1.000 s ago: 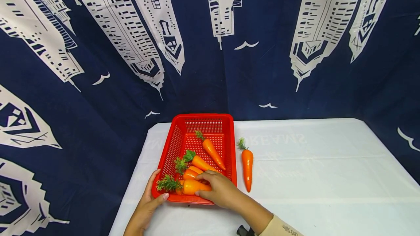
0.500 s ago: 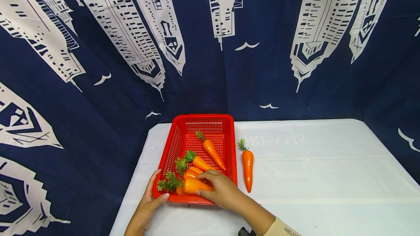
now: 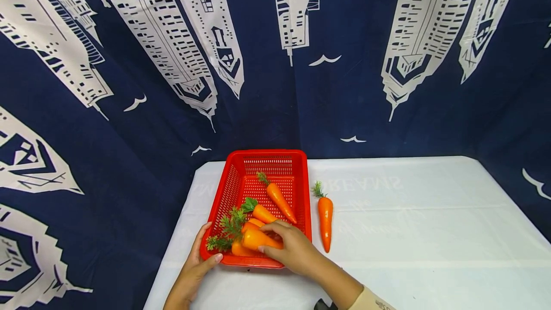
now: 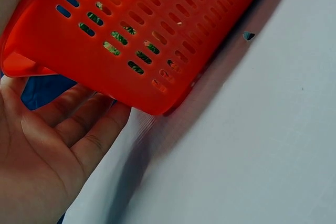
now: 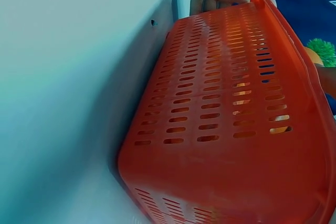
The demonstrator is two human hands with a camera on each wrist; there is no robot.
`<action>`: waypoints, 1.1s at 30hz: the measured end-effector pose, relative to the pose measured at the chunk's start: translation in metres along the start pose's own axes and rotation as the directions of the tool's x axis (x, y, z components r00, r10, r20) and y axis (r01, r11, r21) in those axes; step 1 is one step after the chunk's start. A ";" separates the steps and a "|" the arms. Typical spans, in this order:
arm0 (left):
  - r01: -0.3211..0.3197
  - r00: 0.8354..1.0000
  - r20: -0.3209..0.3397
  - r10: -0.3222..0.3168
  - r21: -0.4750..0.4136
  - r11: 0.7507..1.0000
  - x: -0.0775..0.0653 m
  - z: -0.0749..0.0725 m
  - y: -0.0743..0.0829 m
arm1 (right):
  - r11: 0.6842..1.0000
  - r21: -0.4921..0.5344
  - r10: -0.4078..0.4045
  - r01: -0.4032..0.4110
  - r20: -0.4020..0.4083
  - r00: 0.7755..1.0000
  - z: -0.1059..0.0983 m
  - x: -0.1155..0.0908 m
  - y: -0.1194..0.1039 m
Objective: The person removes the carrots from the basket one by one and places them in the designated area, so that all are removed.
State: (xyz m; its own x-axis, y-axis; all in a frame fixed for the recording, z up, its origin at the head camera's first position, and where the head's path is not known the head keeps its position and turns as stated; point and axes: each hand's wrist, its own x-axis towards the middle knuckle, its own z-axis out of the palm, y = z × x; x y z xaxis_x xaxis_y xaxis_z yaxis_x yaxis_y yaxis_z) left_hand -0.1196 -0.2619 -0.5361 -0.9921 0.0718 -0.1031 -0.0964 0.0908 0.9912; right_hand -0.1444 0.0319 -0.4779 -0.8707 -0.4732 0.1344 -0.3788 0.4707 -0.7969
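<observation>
A red slotted plastic basket (image 3: 306,193) stands at the near left of the table. My left hand (image 3: 192,268) grips its near left corner, thumb over the rim; in the left wrist view its fingers reach below the basket wall (image 4: 100,74). Inside the basket, my right hand (image 3: 297,250) holds an orange carrot (image 3: 255,239) with a green leafy top, thumb on the near side and fingers over the far side. Below it lies another carrot (image 3: 241,249). Farther back rest a short-topped carrot (image 3: 263,214) and a longer carrot (image 3: 280,201). The right hand hides several tips.
One carrot (image 3: 325,221) lies on the white tablecloth (image 3: 409,219), just right of the basket. Behind the table hangs a dark blue cloth (image 3: 267,109) printed with white buildings. A small black object (image 3: 322,304) shows beside the right forearm.
My right hand has raised the carrot slightly and shifted it a little right, its leafy top swinging away from the near rim. More of the carrot underneath shows. The left hand stays on the corner.
</observation>
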 end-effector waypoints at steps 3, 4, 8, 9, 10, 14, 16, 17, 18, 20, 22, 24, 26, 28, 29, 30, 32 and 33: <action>-0.001 1.000 -0.001 0.001 0.005 1.000 0.000 0.000 0.001 | 0.999 0.042 -0.006 0.007 -0.025 1.000 -0.001 0.000 0.000; 0.001 1.000 -0.004 -0.001 0.010 1.000 0.000 0.000 0.001 | 0.998 0.055 -0.009 0.011 -0.031 0.999 -0.001 -0.001 0.000; 0.004 1.000 -0.010 -0.004 0.017 1.000 0.000 0.001 0.001 | 0.996 0.086 -0.020 0.025 -0.053 0.998 -0.001 -0.001 0.001; 0.004 1.000 -0.010 -0.004 0.017 1.000 0.000 0.001 0.001 | 0.996 0.090 -0.023 0.028 -0.058 0.998 -0.001 -0.001 0.001; 0.005 1.000 -0.010 -0.005 0.015 1.000 0.000 0.001 0.001 | 0.995 0.095 -0.025 0.031 -0.062 0.998 -0.001 -0.001 0.001; -0.006 1.000 -0.006 0.006 0.003 1.000 0.000 0.001 0.001 | 0.992 0.120 -0.026 0.036 -0.077 0.997 -0.001 -0.003 0.002; -0.010 1.000 -0.001 0.010 -0.003 1.000 0.000 0.001 0.000 | 0.990 0.138 -0.027 0.038 -0.085 0.996 -0.001 -0.003 0.002; -0.011 1.000 0.000 0.011 -0.003 1.000 0.000 0.001 0.000 | 0.988 0.146 -0.029 0.042 -0.092 0.995 -0.001 -0.003 0.002; -0.011 1.000 0.000 0.011 -0.004 1.000 0.000 0.001 0.000 | 0.986 0.157 -0.030 0.046 -0.100 0.995 -0.001 -0.003 0.003; -0.010 1.000 -0.001 0.010 -0.001 1.000 0.000 0.001 0.000 | 0.983 0.177 -0.031 0.052 -0.117 0.993 0.000 -0.003 0.003; -0.007 1.000 -0.003 0.007 0.005 1.000 0.000 0.000 0.000 | 0.978 0.200 -0.027 0.054 -0.135 0.990 0.000 -0.002 0.004; -0.005 1.000 -0.006 0.005 0.006 1.000 0.000 0.000 0.000 | 0.975 0.218 -0.015 0.048 -0.149 0.989 0.000 -0.002 0.004; -0.003 1.000 -0.007 0.003 0.009 1.000 0.000 0.000 0.000 | 0.971 0.236 0.003 0.035 -0.156 0.988 -0.001 -0.002 0.004; 0.000 1.000 -0.007 0.000 0.009 1.000 0.000 0.000 0.000 | 0.965 0.260 0.021 0.022 -0.160 0.987 -0.001 -0.002 0.005; 0.002 1.000 -0.007 -0.002 0.009 1.000 0.000 0.000 0.000 | 0.962 0.273 0.030 0.016 -0.162 0.986 -0.002 -0.002 0.005; 0.003 1.000 -0.006 -0.003 0.010 1.000 0.000 0.000 0.000 | 0.959 0.284 0.038 0.010 -0.163 0.986 -0.002 -0.002 0.005; 0.006 1.000 -0.003 -0.006 0.002 1.000 0.000 0.000 0.000 | 0.951 0.308 0.051 0.004 -0.169 0.984 -0.002 -0.003 0.005; 0.007 1.000 -0.002 -0.007 -0.003 1.000 0.000 0.000 -0.001 | 0.949 0.316 0.055 0.003 -0.174 0.983 -0.002 -0.003 0.005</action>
State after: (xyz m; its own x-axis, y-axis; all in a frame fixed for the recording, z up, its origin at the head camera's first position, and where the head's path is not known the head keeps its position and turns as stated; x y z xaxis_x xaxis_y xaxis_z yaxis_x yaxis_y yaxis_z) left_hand -0.1200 -0.2623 -0.5367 -0.9915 0.0688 -0.1102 -0.1040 0.0888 0.9906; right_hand -0.1448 0.0374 -0.4811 -0.9316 -0.3096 0.1905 -0.2623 0.2099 -0.9419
